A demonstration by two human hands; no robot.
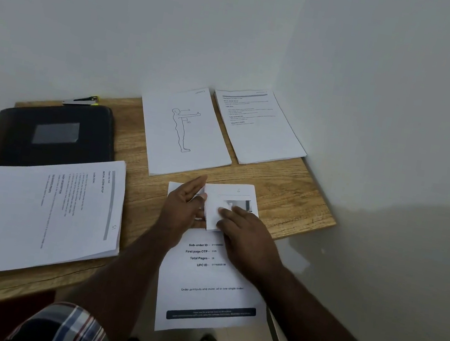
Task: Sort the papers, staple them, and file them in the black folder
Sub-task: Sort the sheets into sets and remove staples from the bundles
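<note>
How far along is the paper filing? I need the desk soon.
Sorting is partly done: separate piles lie by the wall, mid-desk and at the left. The left hand and right hand are handling a small sheet over the order page. The stapler lies untouched and the black folder is closed, so stapling and filing remain.

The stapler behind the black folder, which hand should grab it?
Probably the left hand: the stapler lies far left, behind the black folder; the right hand would cross over.
</note>
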